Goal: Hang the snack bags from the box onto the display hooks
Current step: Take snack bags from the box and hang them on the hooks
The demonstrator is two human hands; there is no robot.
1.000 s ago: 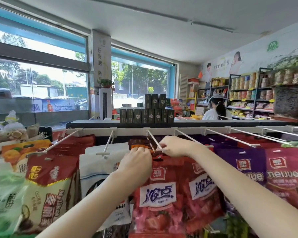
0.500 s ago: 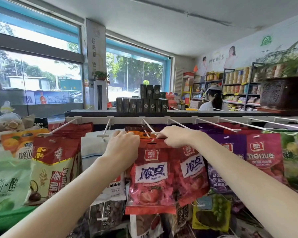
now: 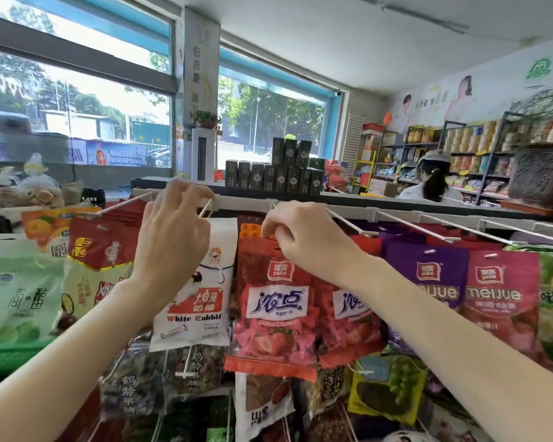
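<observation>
— Since half a second before, what had moved?

— Both hands had. Left hand (image 3: 173, 240) had lifted off the red strawberry bag (image 3: 276, 309) and risen toward the white rail (image 3: 393, 211), its fingers (image 3: 190, 194) loosely spread near the hook (image 3: 205, 209) that carried the White Rabbit bag (image 3: 201, 291). Right hand (image 3: 304, 237) had stayed at the strawberry bag's top edge.

— How far along was the job?

— Well on, by my reading. Most hooks in view already carried bags: red, white, purple and pink ones hung in a row. That strawberry bag looked hung, its front face free and level with its neighbour. No box showed in the picture, so I could not tell how many bags were left.

— And the bag against the fingers?

— It hung just below the right hand, whose curled fingers pinched at its top edge near the hang hole; whether they held the bag or the hook's tip, I could not tell. Left fingers were relaxed, gripping nothing, up and to the bag's left.
</observation>
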